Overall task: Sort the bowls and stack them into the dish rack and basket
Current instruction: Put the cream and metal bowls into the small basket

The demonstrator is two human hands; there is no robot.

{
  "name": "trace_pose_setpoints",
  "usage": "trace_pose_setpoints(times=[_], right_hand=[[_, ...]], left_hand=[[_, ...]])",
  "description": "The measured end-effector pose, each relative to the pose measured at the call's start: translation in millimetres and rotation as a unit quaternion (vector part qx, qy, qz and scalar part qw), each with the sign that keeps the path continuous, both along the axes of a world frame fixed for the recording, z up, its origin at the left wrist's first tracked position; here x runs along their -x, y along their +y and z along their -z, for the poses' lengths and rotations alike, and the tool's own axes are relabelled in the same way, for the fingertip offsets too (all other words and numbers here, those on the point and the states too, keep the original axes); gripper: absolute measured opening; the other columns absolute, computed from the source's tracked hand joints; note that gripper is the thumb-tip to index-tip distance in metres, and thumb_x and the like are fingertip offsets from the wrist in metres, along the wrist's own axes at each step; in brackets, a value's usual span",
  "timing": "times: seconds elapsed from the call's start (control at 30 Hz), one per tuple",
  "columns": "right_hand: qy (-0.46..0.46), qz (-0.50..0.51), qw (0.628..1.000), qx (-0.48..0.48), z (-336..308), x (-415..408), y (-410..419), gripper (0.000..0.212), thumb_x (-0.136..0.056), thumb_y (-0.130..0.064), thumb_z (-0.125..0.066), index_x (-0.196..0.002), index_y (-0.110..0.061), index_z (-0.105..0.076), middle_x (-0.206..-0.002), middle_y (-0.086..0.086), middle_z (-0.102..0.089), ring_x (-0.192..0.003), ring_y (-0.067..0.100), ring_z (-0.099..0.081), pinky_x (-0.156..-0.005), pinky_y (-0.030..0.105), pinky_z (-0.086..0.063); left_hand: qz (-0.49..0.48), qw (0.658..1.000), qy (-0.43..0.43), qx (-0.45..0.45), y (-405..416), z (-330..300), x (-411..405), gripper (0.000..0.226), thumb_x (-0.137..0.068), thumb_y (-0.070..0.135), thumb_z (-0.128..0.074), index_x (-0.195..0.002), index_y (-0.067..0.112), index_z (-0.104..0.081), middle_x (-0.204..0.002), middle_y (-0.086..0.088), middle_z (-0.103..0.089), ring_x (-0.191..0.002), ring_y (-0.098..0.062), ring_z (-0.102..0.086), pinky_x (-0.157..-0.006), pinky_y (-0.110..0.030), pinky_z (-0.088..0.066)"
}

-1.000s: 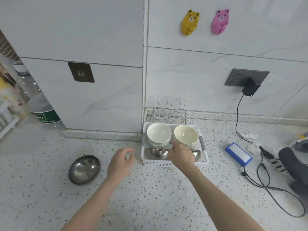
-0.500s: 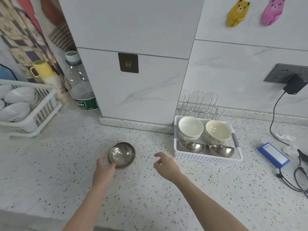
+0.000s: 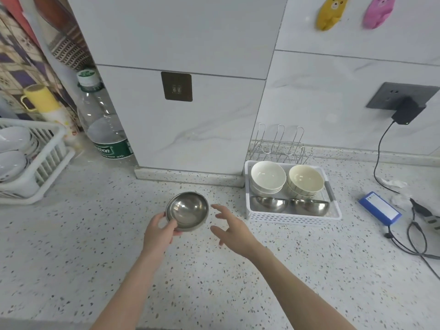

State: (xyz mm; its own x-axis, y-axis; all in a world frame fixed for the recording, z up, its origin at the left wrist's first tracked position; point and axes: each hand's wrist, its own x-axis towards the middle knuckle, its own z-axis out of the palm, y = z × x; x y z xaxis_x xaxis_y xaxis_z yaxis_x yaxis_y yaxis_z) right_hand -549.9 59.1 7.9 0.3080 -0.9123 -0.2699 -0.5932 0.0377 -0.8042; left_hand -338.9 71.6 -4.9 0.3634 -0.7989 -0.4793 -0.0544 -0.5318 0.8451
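My left hand point(image 3: 159, 232) grips the near-left rim of a steel bowl point(image 3: 188, 210), tilted and lifted just off the counter. To its right my right hand point(image 3: 232, 228) hovers open, fingers spread, close to the bowl without touching it. The white basket point(image 3: 295, 219) by the wall holds a white bowl point(image 3: 267, 177), a cream bowl point(image 3: 306, 182) and two steel bowls point(image 3: 269, 204) along its front. A white dish rack point(image 3: 51, 163) at far left holds white patterned bowls point(image 3: 12, 160).
A wire rack point(image 3: 279, 148) stands behind the basket. A large water bottle point(image 3: 104, 120) and a yellow cup point(image 3: 40, 98) sit at the left by the pillar. On the right lie a blue box point(image 3: 379, 208), crumpled tissue and a black charger cable point(image 3: 404, 236).
My right hand left the basket and came back beside the loose steel bowl. My left hand reached that bowl, gripped its rim and raised it. The view swung left, showing the dish rack.
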Motion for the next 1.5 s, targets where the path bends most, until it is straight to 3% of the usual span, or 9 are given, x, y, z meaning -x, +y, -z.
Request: trace_pose_setpoints(times=[0.23,0.33,0.43,0.63,0.8,0.97,1.2,1.37,1.5], right_hand=[[0.015,-0.015,0.997,0.069,-19.1,43.1,-19.6,0.036,-0.094,-0.036,-0.058,-0.126,-0.048,-0.049,-0.129,-0.022,-0.046,-0.068,0.002,-0.069,-0.068,0.024,-0.054],[-0.012,-0.016,0.996,0.088,-27.5,61.5,-28.3,0.026,-0.092,-0.031,-0.062,-0.099,-0.055,-0.056,-0.124,-0.017,-0.056,-0.064,0.003,-0.069,-0.059,0.016,-0.049],[-0.021,-0.018,0.996,0.088,-30.6,77.1,-32.7,0.03,-0.092,-0.029,-0.063,-0.084,-0.056,-0.055,-0.118,-0.019,-0.06,-0.063,0.004,-0.07,-0.059,0.028,-0.054],[-0.035,0.036,0.996,0.072,-36.7,110.0,-36.5,0.019,-0.09,-0.031,-0.063,-0.086,-0.049,-0.06,-0.08,-0.025,-0.066,-0.054,0.008,-0.068,-0.071,0.032,-0.054],[-0.071,0.079,0.991,0.086,-52.8,140.2,-43.1,0.013,-0.089,-0.032,-0.066,-0.087,-0.045,-0.063,-0.093,-0.026,-0.068,-0.045,0.009,-0.062,-0.047,0.015,-0.045],[-0.105,0.119,0.985,0.074,-65.3,166.8,-61.0,0.008,-0.088,-0.03,-0.07,-0.086,-0.037,-0.066,-0.091,-0.016,-0.075,-0.047,0.02,-0.061,-0.048,0.024,-0.051],[-0.059,0.128,0.988,0.06,-73.7,197.5,-91.7,0.011,-0.094,-0.038,-0.06,-0.093,-0.029,-0.066,-0.081,-0.004,-0.075,-0.043,0.012,-0.053,-0.043,0.022,-0.043],[-0.007,0.125,0.992,0.029,-75.4,205.7,-112.9,0.023,-0.096,-0.045,-0.054,-0.093,-0.025,-0.066,-0.086,0.0,-0.076,-0.073,0.03,-0.073,-0.06,0.042,-0.053],[0.001,0.128,0.992,-0.003,-65.4,208.1,-123.8,0.025,-0.097,-0.042,-0.053,-0.099,-0.021,-0.066,-0.087,0.005,-0.076,-0.08,0.033,-0.073,-0.062,0.038,-0.053]], left_hand=[[0.049,0.998,0.036,0.03,-19.0,-25.8,48.4,0.033,-0.093,0.022,-0.065,-0.122,0.027,-0.051,-0.083,-0.011,-0.077,-0.042,0.003,-0.056,-0.045,-0.019,-0.035],[0.06,0.997,0.051,0.019,-22.0,-30.0,64.2,0.036,-0.093,0.018,-0.064,-0.126,0.022,-0.052,-0.076,-0.012,-0.077,-0.04,-0.001,-0.053,-0.045,-0.021,-0.033],[0.075,0.996,0.049,0.013,-23.4,-31.7,77.1,0.039,-0.093,0.016,-0.063,-0.13,0.017,-0.053,-0.075,-0.012,-0.077,-0.045,-0.006,-0.051,-0.046,-0.022,-0.032],[0.117,0.992,0.022,0.03,-37.2,-38.6,105.7,0.033,-0.092,0.034,-0.062,-0.125,0.026,-0.057,-0.075,-0.002,-0.077,-0.049,-0.01,-0.046,-0.048,-0.023,-0.031],[0.159,0.985,0.009,0.06,-49.0,-51.3,131.0,0.041,-0.091,0.059,-0.055,-0.125,0.035,-0.053,-0.101,0.005,-0.07,-0.067,-0.014,-0.055,-0.057,-0.026,-0.036],[0.222,0.969,0.031,0.109,-65.3,-68.9,154.7,0.023,-0.094,0.059,-0.05,-0.117,0.056,-0.049,-0.119,0.026,-0.055,-0.097,-0.004,-0.064,-0.066,-0.024,-0.042],[0.218,0.965,0.001,0.146,-95.4,-70.4,174.2,0.027,-0.096,0.042,-0.059,-0.122,0.038,-0.061,-0.108,0.01,-0.071,-0.081,-0.003,-0.07,-0.062,-0.013,-0.05],[0.254,0.958,-0.061,0.116,-115.9,-64.7,186.3,0.027,-0.097,0.046,-0.054,-0.12,0.032,-0.06,-0.1,0.007,-0.07,-0.083,-0.02,-0.071,-0.068,-0.024,-0.054],[0.274,0.952,-0.094,0.097,-125.1,-53.0,189.2,0.031,-0.098,0.042,-0.053,-0.121,0.023,-0.064,-0.096,0.003,-0.073,-0.082,-0.022,-0.072,-0.075,-0.035,-0.06]])
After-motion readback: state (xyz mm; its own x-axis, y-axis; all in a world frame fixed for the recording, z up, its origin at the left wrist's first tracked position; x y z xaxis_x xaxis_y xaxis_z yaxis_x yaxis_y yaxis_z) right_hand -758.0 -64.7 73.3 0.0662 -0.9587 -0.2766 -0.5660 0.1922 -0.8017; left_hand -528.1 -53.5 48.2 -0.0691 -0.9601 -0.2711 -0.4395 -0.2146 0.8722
